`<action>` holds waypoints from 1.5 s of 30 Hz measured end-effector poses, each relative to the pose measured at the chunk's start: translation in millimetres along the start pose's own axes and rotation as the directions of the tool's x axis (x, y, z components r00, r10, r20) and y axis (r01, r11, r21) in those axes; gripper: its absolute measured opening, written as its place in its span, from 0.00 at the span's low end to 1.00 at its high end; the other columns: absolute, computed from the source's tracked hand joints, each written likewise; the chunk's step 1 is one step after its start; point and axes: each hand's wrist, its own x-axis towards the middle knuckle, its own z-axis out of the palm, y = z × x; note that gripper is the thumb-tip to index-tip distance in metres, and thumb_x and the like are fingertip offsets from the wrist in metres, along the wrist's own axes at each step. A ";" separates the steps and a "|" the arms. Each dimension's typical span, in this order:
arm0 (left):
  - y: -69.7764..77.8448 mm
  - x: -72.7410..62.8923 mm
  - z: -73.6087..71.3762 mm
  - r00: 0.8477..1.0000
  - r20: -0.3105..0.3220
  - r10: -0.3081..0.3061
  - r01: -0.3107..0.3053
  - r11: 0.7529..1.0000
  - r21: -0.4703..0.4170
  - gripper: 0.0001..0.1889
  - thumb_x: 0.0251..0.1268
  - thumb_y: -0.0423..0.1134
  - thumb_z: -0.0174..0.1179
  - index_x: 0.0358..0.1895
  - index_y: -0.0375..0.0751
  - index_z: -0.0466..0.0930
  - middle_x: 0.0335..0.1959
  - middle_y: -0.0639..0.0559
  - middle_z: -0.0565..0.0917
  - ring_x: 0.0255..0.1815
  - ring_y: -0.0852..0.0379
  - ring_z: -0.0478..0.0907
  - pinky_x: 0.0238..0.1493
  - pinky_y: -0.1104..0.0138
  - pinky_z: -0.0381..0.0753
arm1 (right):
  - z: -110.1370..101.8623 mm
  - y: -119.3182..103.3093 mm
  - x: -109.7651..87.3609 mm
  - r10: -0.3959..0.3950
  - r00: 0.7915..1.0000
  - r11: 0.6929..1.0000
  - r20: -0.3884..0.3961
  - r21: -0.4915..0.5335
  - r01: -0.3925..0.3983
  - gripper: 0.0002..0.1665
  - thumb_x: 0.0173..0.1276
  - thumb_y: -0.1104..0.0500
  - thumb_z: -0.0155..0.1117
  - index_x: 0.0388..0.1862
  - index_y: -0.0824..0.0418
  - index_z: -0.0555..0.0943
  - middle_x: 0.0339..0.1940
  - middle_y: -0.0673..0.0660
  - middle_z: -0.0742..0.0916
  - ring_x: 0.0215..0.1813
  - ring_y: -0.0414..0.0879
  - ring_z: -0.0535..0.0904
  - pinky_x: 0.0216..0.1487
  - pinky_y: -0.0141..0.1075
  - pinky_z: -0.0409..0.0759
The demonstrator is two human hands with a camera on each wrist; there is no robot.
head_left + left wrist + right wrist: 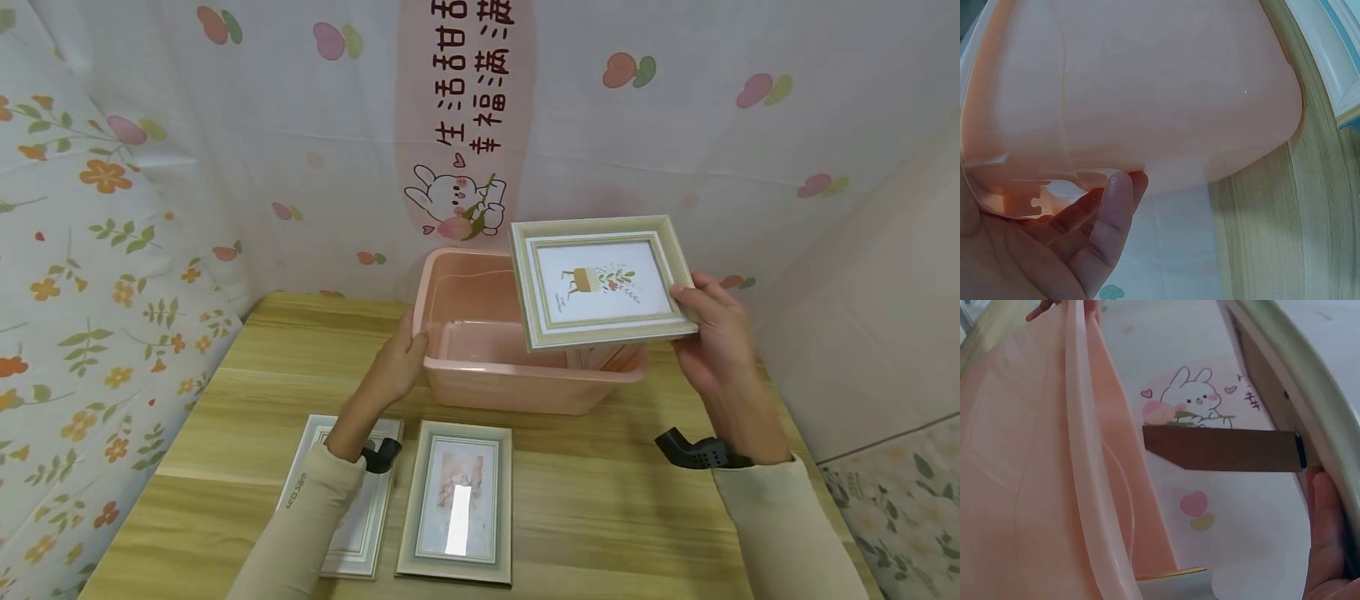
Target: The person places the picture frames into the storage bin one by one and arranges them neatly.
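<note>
My right hand (716,337) grips the right edge of a cream picture frame (528,287), thumb on the front. The frame tilts in the air above a pink plastic bin (517,372) and shows a print of a plant in a yellow pot. From its back a brown stand (1225,450) sticks out, as the right wrist view shows. At the bin's left end my left hand (396,367) holds the rim, its fingers (1113,206) curled at the edge. Part of the bin's inside is hidden behind the raised frame.
Two more picture frames lie face up on the wooden table (600,500): a cream one (504,500) and a white one (384,508) partly under my left forearm. A pale, gold-edged object (1179,584) shows at the bin in the right wrist view. Printed cloth (300,125) hangs behind.
</note>
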 end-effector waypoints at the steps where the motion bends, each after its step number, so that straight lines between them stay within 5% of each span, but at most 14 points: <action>1: 0.5 -0.3 -0.2 1.000 0.002 0.002 -0.002 1.000 -0.004 0.28 0.79 0.44 0.36 0.77 0.40 0.48 0.64 0.31 0.73 0.64 0.37 0.71 0.63 0.40 0.69 | 0.2 0.7 1.3 0.002 1.000 1.000 -0.012 -0.019 -0.002 0.19 0.71 0.71 0.58 0.60 0.65 0.74 0.59 0.59 0.78 0.53 0.48 0.84 0.45 0.39 0.85; 8: 1.8 -1.1 -0.7 1.000 -0.003 0.010 -0.010 1.000 -0.013 0.29 0.79 0.42 0.36 0.78 0.40 0.47 0.67 0.31 0.71 0.67 0.37 0.69 0.65 0.40 0.66 | 3.8 6.0 6.9 -0.039 0.991 0.964 -0.129 -0.265 0.003 0.24 0.69 0.65 0.64 0.61 0.62 0.70 0.56 0.59 0.74 0.42 0.44 0.86 0.35 0.35 0.85; 16: 2.4 -1.4 -0.7 1.000 -0.007 -0.010 0.010 1.000 -0.029 0.29 0.78 0.44 0.36 0.78 0.42 0.48 0.66 0.33 0.72 0.66 0.38 0.70 0.64 0.40 0.68 | 10.9 10.8 11.1 -0.121 0.973 0.852 -0.199 -0.523 -0.001 0.25 0.69 0.68 0.61 0.64 0.57 0.73 0.52 0.60 0.83 0.41 0.40 0.84 0.34 0.31 0.84; 21: 1.5 -0.6 -0.3 1.000 -0.010 0.000 0.000 0.999 -0.032 0.28 0.78 0.45 0.36 0.77 0.42 0.49 0.66 0.32 0.72 0.66 0.38 0.70 0.65 0.40 0.67 | 12.1 16.2 14.7 -0.191 0.965 0.778 -0.180 -0.627 0.037 0.26 0.68 0.71 0.57 0.65 0.58 0.73 0.46 0.55 0.85 0.46 0.42 0.82 0.35 0.26 0.82; 25: 2.4 -0.5 -0.6 1.000 -0.012 -0.003 0.003 0.999 -0.032 0.29 0.77 0.45 0.35 0.77 0.43 0.49 0.66 0.32 0.72 0.66 0.38 0.70 0.65 0.40 0.67 | 13.0 17.9 16.8 -0.209 0.965 0.677 -0.158 -0.735 0.026 0.29 0.70 0.70 0.54 0.70 0.57 0.71 0.62 0.63 0.79 0.57 0.49 0.77 0.43 0.26 0.80; 30: 2.4 -0.2 -0.3 1.000 -0.011 -0.015 0.015 1.000 -0.018 0.29 0.77 0.46 0.35 0.78 0.44 0.49 0.66 0.33 0.72 0.67 0.37 0.69 0.65 0.39 0.66 | 15.0 18.1 18.2 -0.191 0.974 0.615 -0.122 -0.789 0.021 0.33 0.70 0.73 0.51 0.73 0.58 0.67 0.73 0.63 0.72 0.67 0.55 0.70 0.60 0.43 0.77; 33: 2.0 0.2 0.0 1.000 -0.014 -0.021 0.021 1.000 -0.013 0.29 0.78 0.46 0.35 0.78 0.44 0.49 0.66 0.32 0.72 0.67 0.36 0.69 0.65 0.39 0.67 | 17.4 19.3 19.1 -0.190 0.978 0.586 -0.088 -0.809 0.041 0.34 0.69 0.75 0.50 0.74 0.60 0.66 0.73 0.62 0.71 0.67 0.55 0.70 0.63 0.48 0.75; 40: 0.8 0.3 0.7 0.999 -0.020 -0.030 0.030 1.000 -0.003 0.29 0.77 0.46 0.35 0.78 0.44 0.49 0.65 0.31 0.73 0.65 0.35 0.71 0.63 0.38 0.68 | 20.8 25.1 18.7 -0.215 0.977 0.517 -0.009 -0.849 0.106 0.32 0.67 0.77 0.50 0.71 0.66 0.69 0.69 0.63 0.75 0.64 0.54 0.72 0.59 0.43 0.77; 45: -0.3 0.4 0.8 0.999 -0.015 -0.029 0.028 1.000 -0.006 0.29 0.78 0.47 0.35 0.77 0.44 0.49 0.64 0.32 0.73 0.65 0.36 0.71 0.63 0.38 0.68 | 22.1 31.9 17.4 -0.233 0.972 0.437 0.035 -0.889 0.137 0.30 0.66 0.76 0.50 0.68 0.68 0.71 0.66 0.66 0.77 0.60 0.58 0.75 0.56 0.50 0.77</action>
